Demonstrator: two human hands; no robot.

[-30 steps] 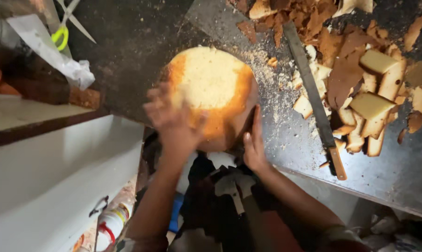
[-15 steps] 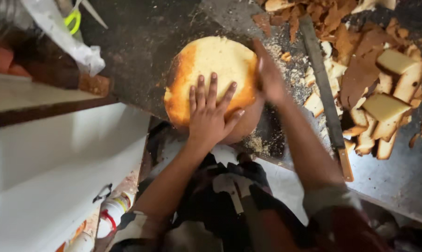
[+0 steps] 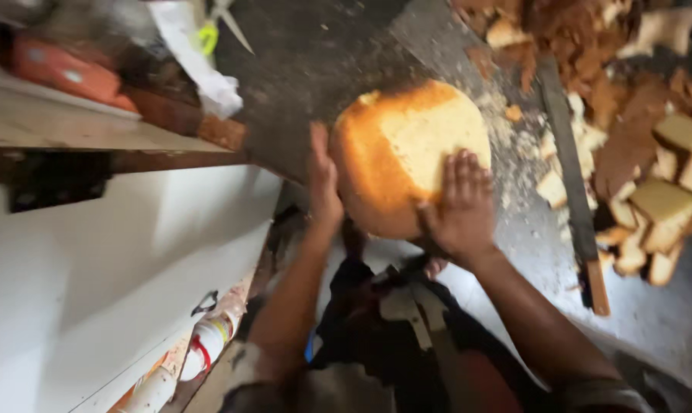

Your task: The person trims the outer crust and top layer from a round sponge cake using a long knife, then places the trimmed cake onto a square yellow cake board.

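We cannot see the near underside of the round cake [image 3: 407,153], covered by our right hand [image 3: 460,203], while motion blur smears the cut pieces [image 3: 659,206], which the right edge crops.
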